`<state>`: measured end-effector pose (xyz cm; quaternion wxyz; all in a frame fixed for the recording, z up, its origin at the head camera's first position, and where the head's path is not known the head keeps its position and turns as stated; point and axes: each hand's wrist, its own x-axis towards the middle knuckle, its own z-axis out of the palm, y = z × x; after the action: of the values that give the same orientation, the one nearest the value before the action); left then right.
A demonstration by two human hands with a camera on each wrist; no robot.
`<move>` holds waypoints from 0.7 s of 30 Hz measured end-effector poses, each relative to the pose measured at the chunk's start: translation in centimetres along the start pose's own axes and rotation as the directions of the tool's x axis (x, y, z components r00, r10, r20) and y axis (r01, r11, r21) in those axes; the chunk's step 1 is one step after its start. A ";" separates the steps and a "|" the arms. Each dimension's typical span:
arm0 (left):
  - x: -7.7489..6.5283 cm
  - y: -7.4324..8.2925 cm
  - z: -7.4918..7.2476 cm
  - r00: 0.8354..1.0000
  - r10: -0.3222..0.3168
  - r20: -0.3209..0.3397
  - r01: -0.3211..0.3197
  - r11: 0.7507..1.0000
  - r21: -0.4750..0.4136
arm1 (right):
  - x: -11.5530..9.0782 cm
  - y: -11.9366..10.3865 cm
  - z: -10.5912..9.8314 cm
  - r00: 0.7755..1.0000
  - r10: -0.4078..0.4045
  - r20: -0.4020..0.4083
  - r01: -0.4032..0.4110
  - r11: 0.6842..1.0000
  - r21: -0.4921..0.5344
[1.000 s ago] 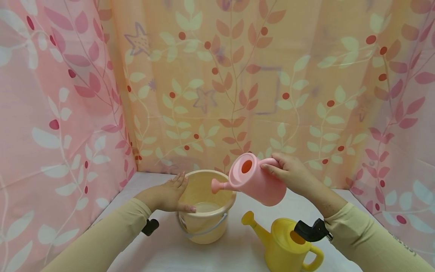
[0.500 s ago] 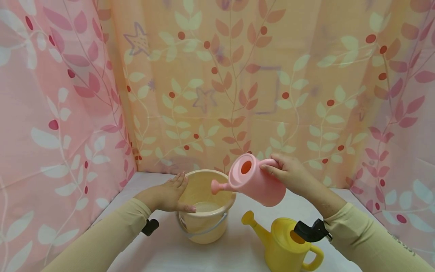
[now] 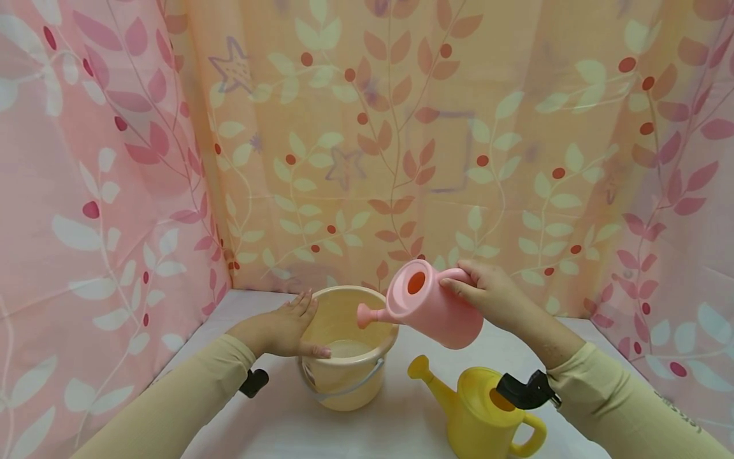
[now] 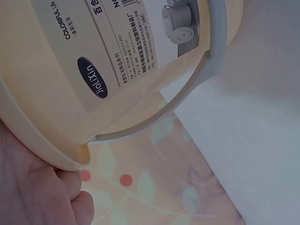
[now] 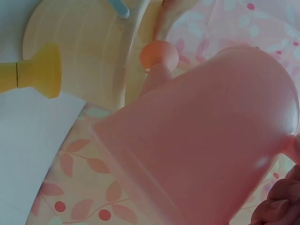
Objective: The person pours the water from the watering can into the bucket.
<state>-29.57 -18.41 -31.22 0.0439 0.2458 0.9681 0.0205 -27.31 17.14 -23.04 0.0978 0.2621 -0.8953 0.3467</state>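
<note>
In the head view my right hand [image 3: 483, 290] grips the handle of a pink watering can [image 3: 444, 315], held up off the table and tilted left. Its sprinkler head hangs over the mouth of a cream bucket [image 3: 350, 392]; I cannot see any stream of water. My left hand [image 3: 283, 330] rests on the bucket's left rim, fingers fairly straight, thumb along the front. From the left wrist, the bucket's label [image 4: 101, 61] and grey handle [image 4: 154, 122] show up close. The right wrist view shows the pink can's body [image 5: 206, 131] and part of the curled fingers [image 5: 276, 204].
A yellow watering can [image 3: 484, 414] stands on the white table [image 3: 395, 433] at the front right, its spout towards the bucket. Patterned curtains [image 3: 344, 159] close off the back and both sides. Black wrist mounts [image 3: 252, 384] stick out from the sleeves.
Almost nothing has moved. Both hands keep their places, and the pink watering can stays tilted at nearly the same angle over the bucket.
</note>
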 end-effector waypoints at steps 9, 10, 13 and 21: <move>0.0 0.0 -0.1 1.000 -0.001 0.007 0.001 1.000 -0.002 | 0.0 0.3 0.1 1.000 0.005 -0.004 -0.005 1.000 0.004; 0.0 0.1 -0.2 1.000 -0.002 0.008 0.002 1.000 -0.002 | 0.0 0.3 0.1 1.000 0.005 -0.005 -0.005 1.000 0.004; 0.0 0.1 -0.2 1.000 -0.002 0.010 0.002 1.000 -0.009 | 0.0 0.3 0.0 1.000 0.000 -0.013 0.000 1.000 -0.001; -0.1 0.2 -0.3 1.000 -0.002 0.013 0.002 1.000 -0.018 | 0.1 0.2 -0.1 0.999 -0.016 -0.033 0.016 1.000 -0.016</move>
<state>-29.46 -18.31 -30.94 0.0526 0.2444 0.9679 0.0275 -27.46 17.29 -23.03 0.1175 0.2628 -0.8941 0.3432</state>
